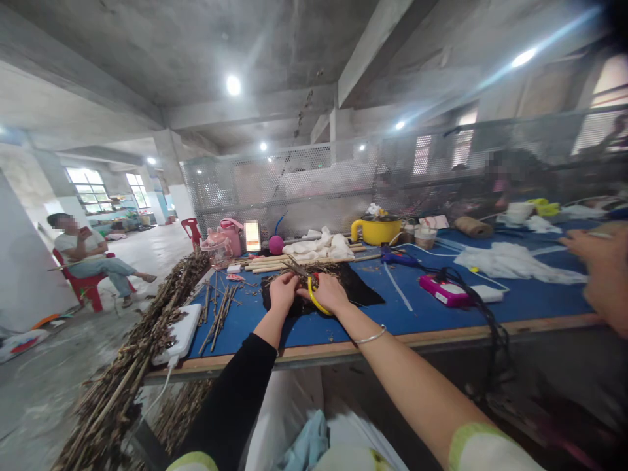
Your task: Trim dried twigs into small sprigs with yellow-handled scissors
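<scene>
Grey concrete ceiling (265,42) with bright lights (233,85), windows (88,190) at left, pale floor (159,255), perforated partition (304,203).

Ceiling lamps (233,85) and pale, washed-out windows (88,190) light a greyish scene. Glare streaks diagonally across the upper right, whose corner falls black; deep shadow lies beneath the table (304,335). The mesh screen (304,186) looks hazy, the right side blurs, and wide-angle distortion stretches the edges.

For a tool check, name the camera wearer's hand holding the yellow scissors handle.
The right hand, with the silvery bracelet; the left hand, with the black sleeve, sits beside the handle.
</scene>
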The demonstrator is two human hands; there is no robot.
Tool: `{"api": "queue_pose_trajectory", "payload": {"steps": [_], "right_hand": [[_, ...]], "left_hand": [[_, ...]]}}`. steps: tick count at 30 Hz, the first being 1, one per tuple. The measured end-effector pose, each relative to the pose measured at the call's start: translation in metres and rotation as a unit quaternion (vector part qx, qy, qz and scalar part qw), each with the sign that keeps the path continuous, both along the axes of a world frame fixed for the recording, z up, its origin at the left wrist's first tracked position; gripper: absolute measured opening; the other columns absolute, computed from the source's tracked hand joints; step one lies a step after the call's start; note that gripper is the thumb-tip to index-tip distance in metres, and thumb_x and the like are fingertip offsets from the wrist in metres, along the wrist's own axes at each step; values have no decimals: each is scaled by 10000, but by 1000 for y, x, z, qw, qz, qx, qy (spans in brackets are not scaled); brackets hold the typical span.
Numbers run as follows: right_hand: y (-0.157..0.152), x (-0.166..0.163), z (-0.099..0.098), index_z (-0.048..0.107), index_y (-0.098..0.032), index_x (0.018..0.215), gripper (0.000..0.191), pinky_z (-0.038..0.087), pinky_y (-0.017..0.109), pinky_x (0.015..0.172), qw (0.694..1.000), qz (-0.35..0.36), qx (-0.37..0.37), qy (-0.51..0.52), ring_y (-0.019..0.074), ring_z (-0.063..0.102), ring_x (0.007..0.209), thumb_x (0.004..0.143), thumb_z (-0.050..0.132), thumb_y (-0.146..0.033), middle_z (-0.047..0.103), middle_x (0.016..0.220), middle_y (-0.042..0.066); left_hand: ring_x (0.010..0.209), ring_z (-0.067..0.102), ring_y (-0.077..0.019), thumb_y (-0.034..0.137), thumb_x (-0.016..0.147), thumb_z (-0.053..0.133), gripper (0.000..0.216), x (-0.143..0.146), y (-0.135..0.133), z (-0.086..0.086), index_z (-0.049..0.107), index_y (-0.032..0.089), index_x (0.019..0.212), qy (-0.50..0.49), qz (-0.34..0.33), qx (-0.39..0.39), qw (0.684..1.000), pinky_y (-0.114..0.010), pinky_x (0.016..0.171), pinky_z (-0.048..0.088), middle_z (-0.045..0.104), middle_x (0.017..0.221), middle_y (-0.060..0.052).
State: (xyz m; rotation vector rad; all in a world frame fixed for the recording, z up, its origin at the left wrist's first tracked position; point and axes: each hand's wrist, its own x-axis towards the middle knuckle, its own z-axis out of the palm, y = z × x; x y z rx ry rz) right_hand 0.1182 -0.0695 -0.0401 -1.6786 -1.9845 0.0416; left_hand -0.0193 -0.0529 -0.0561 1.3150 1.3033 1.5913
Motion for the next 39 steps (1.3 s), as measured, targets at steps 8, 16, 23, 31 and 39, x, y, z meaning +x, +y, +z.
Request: {"api": "queue_pose_trajectory", "payload": {"steps": [8, 16, 23, 31, 39], "right_hand": [[2, -1, -3, 493, -124, 1054, 704, 339, 340, 846, 1000, 11, -4, -15, 268, 474, 1046, 604, 554, -662, 545, 1072, 151], [2, -2, -4, 487, -129, 1037, 710, 332, 362, 848, 999, 8, 13, -29, 279, 472, 1038, 597, 542, -683, 552, 1050, 149], [0, -3, -3, 492, -138, 1005, 672, 351, 338, 829, 1000, 3, 15, -20, 273, 490, 1019, 599, 551, -670, 552, 1043, 133], [-1, -3, -3, 488, -135, 1008, 680, 354, 342, 816, 1000, 7, 18, -13, 267, 514, 1002, 609, 529, -684, 564, 1033, 154], [-3, -4, 3, 510, -156, 1008, 675, 402, 333, 734, 999, -11, -43, -21, 274, 591, 893, 614, 505, -704, 630, 928, 135]], "left_hand": [[644, 619, -151, 198, 669, 587, 163, 0, -4, 2, 679, 137, 788, 34, -16, 16, 999, -242, 618, 483, 680, 720, -56], [557, 580, -119, 200, 659, 574, 154, 1, -2, 3, 676, 128, 750, 1, -17, 9, 1000, -218, 562, 466, 650, 619, -36], [531, 559, -101, 179, 661, 573, 164, 7, -8, 9, 665, 101, 772, -82, -55, -4, 995, -205, 539, 449, 650, 631, -43], [534, 559, -107, 208, 639, 604, 157, 4, -13, 11, 684, 105, 727, -19, -36, 13, 999, -191, 512, 432, 649, 598, -32], [600, 599, -137, 196, 655, 605, 185, 5, -13, 11, 702, 124, 796, -13, -37, 4, 999, -218, 565, 455, 680, 669, -48]]}}
